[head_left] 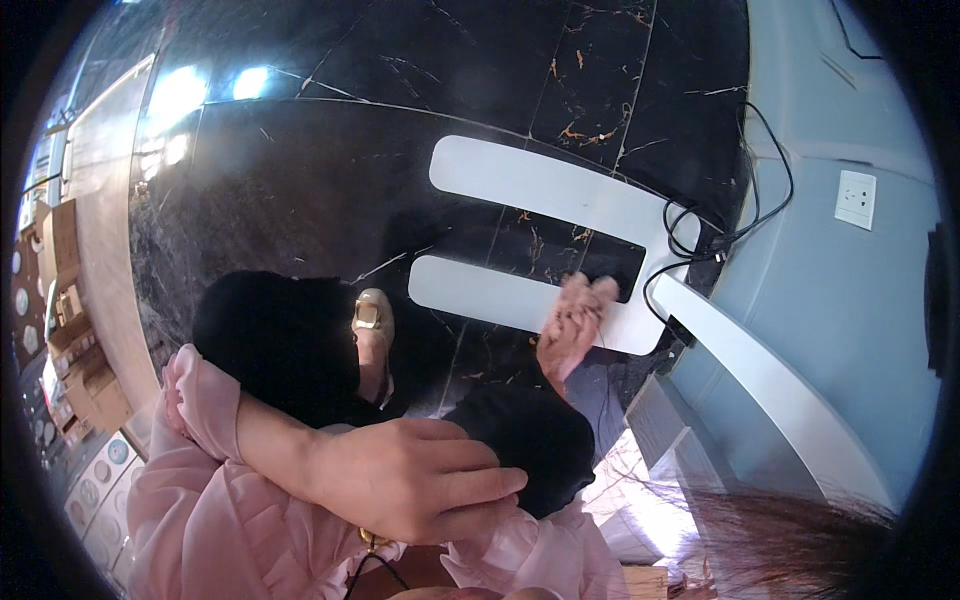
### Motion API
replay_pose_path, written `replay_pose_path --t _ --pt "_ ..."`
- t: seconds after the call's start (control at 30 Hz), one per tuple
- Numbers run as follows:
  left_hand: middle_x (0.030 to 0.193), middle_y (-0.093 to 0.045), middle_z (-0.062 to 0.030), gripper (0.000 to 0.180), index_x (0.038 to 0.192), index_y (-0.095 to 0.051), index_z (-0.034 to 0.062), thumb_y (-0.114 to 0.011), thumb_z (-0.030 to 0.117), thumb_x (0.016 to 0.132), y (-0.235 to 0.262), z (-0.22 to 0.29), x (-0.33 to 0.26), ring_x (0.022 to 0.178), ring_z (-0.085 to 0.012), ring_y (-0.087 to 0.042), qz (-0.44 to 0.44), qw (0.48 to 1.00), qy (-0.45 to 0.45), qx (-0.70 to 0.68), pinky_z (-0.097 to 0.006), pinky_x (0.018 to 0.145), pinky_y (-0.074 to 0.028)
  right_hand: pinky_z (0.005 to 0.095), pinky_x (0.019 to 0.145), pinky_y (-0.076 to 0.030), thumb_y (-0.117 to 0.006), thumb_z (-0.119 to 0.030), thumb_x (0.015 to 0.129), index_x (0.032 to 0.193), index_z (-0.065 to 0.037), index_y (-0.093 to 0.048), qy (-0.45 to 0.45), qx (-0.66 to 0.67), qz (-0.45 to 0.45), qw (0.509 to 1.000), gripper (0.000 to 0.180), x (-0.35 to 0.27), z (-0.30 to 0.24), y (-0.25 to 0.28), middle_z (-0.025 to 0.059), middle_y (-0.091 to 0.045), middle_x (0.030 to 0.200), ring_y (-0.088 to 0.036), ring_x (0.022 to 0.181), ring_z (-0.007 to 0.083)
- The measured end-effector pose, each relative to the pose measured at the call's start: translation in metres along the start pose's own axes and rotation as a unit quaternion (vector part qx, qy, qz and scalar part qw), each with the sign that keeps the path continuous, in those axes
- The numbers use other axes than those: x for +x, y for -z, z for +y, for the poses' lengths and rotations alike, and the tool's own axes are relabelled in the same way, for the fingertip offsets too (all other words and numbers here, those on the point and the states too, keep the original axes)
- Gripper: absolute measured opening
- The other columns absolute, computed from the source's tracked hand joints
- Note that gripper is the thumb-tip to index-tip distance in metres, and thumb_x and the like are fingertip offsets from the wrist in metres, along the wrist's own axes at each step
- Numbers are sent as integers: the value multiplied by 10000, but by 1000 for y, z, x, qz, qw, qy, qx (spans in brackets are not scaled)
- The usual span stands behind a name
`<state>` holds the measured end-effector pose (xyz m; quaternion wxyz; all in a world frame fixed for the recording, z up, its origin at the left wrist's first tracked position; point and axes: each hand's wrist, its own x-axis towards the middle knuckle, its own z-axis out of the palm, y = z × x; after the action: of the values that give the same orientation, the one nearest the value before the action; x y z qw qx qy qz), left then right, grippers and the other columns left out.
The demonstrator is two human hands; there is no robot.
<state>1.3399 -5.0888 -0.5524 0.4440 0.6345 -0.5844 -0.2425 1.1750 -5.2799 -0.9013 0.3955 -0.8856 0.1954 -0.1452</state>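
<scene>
A white U-shaped base (pixel 530 170) lies flat on the dark floor, its two prongs pointing left. My right hand (pixel 562 345) is on the nearer prong, close to the bend, and is blurred. Its fingers are bunched around a crumpled, pinkish thing that I cannot make out clearly. My right knee, in black, hides part of that forearm. In front of my body lies my left hand (pixel 415 480), bent across against the pink sleeve (pixel 535 550). Its fingers are curled and pressed together, and the thumb side is hidden, so what they hold does not show.
Black cables (pixel 740 235) loop over the base's right end. A white curved post (pixel 780 385) runs from there toward the lower right. The pale blue wall (pixel 810 270) carries a white socket (pixel 855 199). Cardboard boxes (pixel 90 370) stand at far left; my shoe (pixel 372 310) is left of the prongs.
</scene>
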Motion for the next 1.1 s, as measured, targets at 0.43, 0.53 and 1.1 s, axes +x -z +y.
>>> replay_pose_path --t 0.43,0.53,1.1 --pt "979 -592 -122 256 925 -629 10 -661 93 684 2 5 4 757 -202 -614 9 1000 6 -17 -254 594 -514 442 978 -357 -634 -148 727 886 -83 -604 261 168 -240 920 175 19 -143 -106 119 -556 1004 -482 1082 316" --pt "981 -593 -123 257 925 -627 5 -660 99 688 1 3 5 750 -201 -617 15 1000 5 -16 -257 598 -517 425 939 -399 -645 -160 723 877 -93 -606 254 237 -283 894 172 31 -150 -105 102 -561 988 -513 1047 307" --pt "978 -614 -132 240 941 -632 -1 -650 110 729 11 -5 10 812 -232 -633 -15 997 17 -68 -281 660 -532 462 997 -317 -595 -104 741 1211 -58 -493 -1 -265 94 960 483 174 -21 -11 215 -408 1259 -386 1196 369"
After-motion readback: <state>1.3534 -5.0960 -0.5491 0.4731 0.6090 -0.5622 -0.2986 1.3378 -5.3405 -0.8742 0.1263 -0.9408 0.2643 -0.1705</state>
